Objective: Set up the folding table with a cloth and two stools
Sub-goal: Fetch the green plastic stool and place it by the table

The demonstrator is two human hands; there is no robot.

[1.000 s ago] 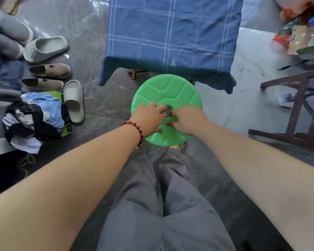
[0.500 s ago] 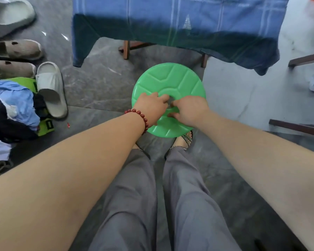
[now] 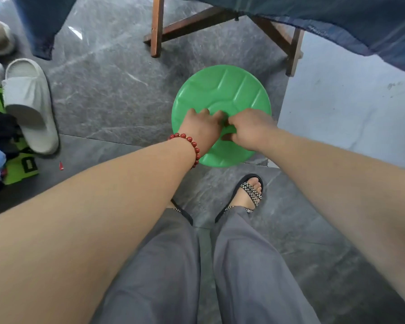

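I note a white slipper on the grey floor, far left. My left hand, with a red bead bracelet at the wrist, grips the round green stool at its centre, fingers curled in. My right hand grips the same spot. The stool is near the wooden table legs, by the hanging blue cloth.

I log soft, even daylight. Floor reads dimmer beyond the grip on the stool and paler to its right, with a glare streak up-left. Frame edges bow outward.
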